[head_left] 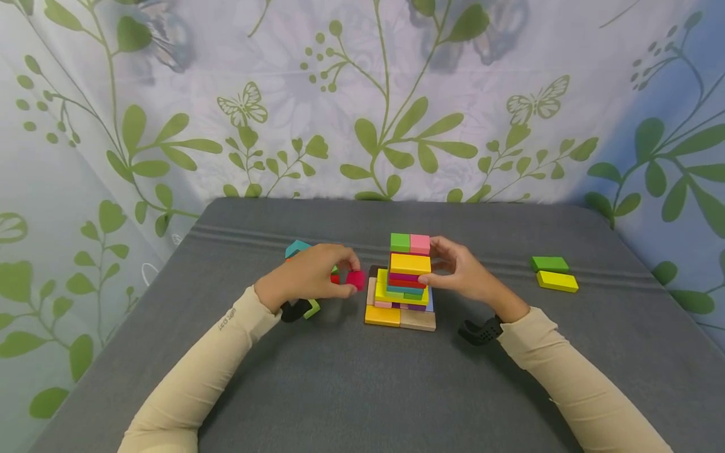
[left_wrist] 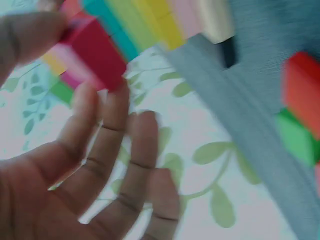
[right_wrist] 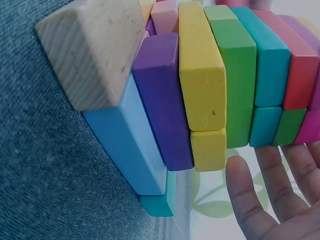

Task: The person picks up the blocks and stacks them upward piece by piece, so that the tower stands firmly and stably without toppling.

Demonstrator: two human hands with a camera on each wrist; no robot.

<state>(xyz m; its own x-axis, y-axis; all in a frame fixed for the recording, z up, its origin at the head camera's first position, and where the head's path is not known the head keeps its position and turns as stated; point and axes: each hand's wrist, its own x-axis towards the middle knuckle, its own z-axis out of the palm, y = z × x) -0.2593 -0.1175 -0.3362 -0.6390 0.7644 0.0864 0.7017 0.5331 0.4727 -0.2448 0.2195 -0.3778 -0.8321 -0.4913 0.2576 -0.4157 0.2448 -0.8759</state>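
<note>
Counter (head_left: 362, 390), grey and cloth-covered, carries the loose blocks; a leaf-and-butterfly-print curtain (head_left: 306, 126) hangs behind it. Right area: a green block (head_left: 549, 264) and a yellow block (head_left: 557, 281) lie side by side, well apart from the block tower (head_left: 403, 290) at centre. Left area: a teal block (head_left: 297, 248) and a lime block (head_left: 311, 308) show around my left grip (head_left: 311, 270), which obstructs the rest of that group.

Left grip state: thumb and fingertips pinch a crimson block (head_left: 355, 280), raised near the tower's left side and apart from it in the head view. Right grip state: my right grip (head_left: 467, 270) is spread at the tower's right side, thumb at the near face, fingers toward the far side.

View differences: the right wrist view exposes the side that my right grip partly masks in the head view: a bare-wood block (right_wrist: 90, 55), a blue block (right_wrist: 127, 145) and a purple block (right_wrist: 157, 100). My right thumb appears only in the head view. The left wrist view, partly blurred, adds a red block (left_wrist: 302, 90) touching a bright-green block (left_wrist: 297, 137).
</note>
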